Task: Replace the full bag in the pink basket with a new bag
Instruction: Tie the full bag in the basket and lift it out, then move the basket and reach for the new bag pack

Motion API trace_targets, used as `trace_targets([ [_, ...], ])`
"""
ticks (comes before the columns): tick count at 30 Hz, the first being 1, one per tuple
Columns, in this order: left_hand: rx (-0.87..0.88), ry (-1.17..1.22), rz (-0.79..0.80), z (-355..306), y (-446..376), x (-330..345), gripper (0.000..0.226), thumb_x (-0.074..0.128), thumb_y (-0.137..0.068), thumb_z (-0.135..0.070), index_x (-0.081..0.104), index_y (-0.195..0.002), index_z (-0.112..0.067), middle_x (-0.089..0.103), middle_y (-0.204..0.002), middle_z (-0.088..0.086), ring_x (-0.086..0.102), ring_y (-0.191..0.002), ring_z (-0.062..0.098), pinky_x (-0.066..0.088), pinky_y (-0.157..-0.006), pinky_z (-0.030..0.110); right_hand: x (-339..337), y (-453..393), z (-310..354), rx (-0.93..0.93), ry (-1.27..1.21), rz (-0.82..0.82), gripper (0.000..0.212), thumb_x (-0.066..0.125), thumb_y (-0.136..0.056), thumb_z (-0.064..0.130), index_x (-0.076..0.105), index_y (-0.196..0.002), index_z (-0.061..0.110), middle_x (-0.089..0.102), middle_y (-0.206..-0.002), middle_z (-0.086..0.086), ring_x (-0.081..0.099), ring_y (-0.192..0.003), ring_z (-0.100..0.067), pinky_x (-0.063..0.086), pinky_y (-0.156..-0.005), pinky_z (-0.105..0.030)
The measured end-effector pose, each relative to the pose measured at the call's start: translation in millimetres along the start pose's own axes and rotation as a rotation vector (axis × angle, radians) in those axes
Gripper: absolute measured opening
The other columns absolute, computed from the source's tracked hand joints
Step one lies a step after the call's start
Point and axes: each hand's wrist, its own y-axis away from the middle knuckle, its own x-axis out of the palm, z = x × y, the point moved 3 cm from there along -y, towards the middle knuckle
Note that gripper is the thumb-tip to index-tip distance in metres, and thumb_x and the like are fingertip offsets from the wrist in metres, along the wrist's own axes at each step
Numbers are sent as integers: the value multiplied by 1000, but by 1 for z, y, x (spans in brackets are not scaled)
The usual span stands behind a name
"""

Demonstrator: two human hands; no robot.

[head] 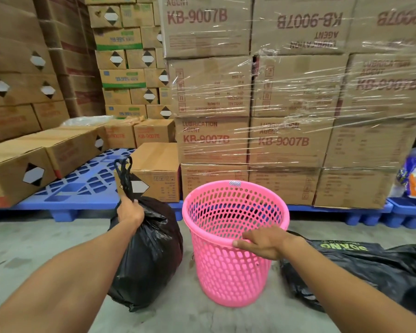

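1. Left arm: extended forward and slightly inward from lower left, forearm bare. Left hand (129,211) sits at the gathered neck of the full black bag (147,255), wrist roughly straight, back of the hand toward the camera.
2. Right arm: extended from lower right, angled inward. Right hand (264,243) rests on the near rim of the pink basket (231,267), palm down.
3. Full black bag: thin glossy plastic, heavily creased, bulging and rounded. It stands on the concrete floor (22,246), just left of the basket and outside it. Its tied handles (124,169) stick up above the fist.
4. Pink basket: round, tapered plastic, walls perforated with rows of oval holes, smooth rolled rim. It stands upright on the floor; no liner inside (blue pallet visible through the far wall). A small patterned sticker (235,183) sits on the far rim.
5. Fingers, left: curled fully closed around the bag's neck, gripping it.
6. Fingers, right: loosely bent over the basket rim, thumb on the outer side, fingers toward the inside; a light clasp rather than a tight fist.
7. Second black bag (380,272): lies flattened and crumpled on the floor right of the basket, behind the right forearm, green lettering on it.
8. Background: stretch-wrapped cartons (286,97) marked KB-9007B stacked on a blue plastic pallet (82,188).
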Motion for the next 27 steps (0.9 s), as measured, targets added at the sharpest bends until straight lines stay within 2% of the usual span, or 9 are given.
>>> trace_targets([
  [4, -19, -137, 11, 11, 0, 10, 29, 46, -99, -14, 46, -121, 5, 56, -124, 32, 52, -117, 47, 43, -94, 51, -1, -1, -1, -7, -6, 1, 67, 15, -88, 73, 58, -99, 23, 69, -106, -3, 62, -97, -23, 40, -98, -46],
  [8, -15, -191, 100, 26, -4, 21, 37, 54, -95, -19, 47, -124, 4, 53, -127, 31, 53, -115, 48, 48, -92, 50, 2, -4, -2, 1, -10, 8, 60, 14, -88, 74, 55, -95, 29, 69, -105, 0, 62, -94, -21, 42, -97, -45],
  [12, -61, -151, 310, 20, -2, 29, 54, 64, -89, -29, 45, -133, -6, 28, -145, 17, 60, -108, 37, 59, -53, 37, 3, -4, -4, 18, -35, 10, 65, 16, -89, 73, 60, -100, 26, 69, -105, -1, 63, -94, -21, 42, -98, -45],
  [14, -20, -219, 374, 18, 2, 33, 56, 62, -90, -27, 42, -139, -8, 22, -148, 15, 67, -94, 34, 57, -46, 34, 4, -3, -5, 23, -45, 0, 63, 18, -90, 71, 60, -99, 25, 69, -104, -1, 61, -91, -20, 42, -98, -45],
  [16, 1, -249, 388, 15, 4, 34, 56, 57, -92, -25, 40, -144, -10, 20, -150, 17, 69, -93, 35, 60, -51, 38, 6, -2, -5, 26, -60, -8, 67, 17, -88, 73, 60, -104, 25, 68, -105, -1, 61, -96, -21, 35, -103, -50],
  [18, 52, -264, 369, 7, 9, 35, 61, 52, -95, -30, 31, -150, -13, 13, -154, 15, 60, -113, 39, 61, -73, 45, 4, 0, -7, 30, -59, 7, 79, 10, -78, 81, 57, -115, 29, 63, -115, 0, 53, -112, -22, 24, -108, -57],
  [21, 206, -206, 358, -25, 26, 43, 62, 49, -95, -40, 33, -149, -13, 15, -154, 17, 39, -135, 39, 37, -112, 46, -7, 6, -17, 112, -57, 5, 74, 15, -78, 82, 53, -123, 37, 50, -128, -2, 36, -129, -25, 12, -112, -63],
  [25, 370, -268, 719, -61, 57, 72, 64, 55, -93, -39, 33, -148, -17, 32, -152, 15, 27, -144, 37, 28, -117, 52, -21, 17, -44, 235, -13, 115, 65, 26, -82, 79, 50, -128, 40, 28, -151, -9, 13, -146, -37, 10, -112, -67],
  [27, 359, -291, 846, -63, 73, 84, 61, 58, -93, -33, 36, -147, -18, 35, -149, 15, 30, -142, 35, 28, -117, 50, -30, 24, -57, 283, 2, 200, 72, 28, -81, 79, 43, -138, 38, 22, -156, -8, 20, -145, -34, 19, -113, -66],
])
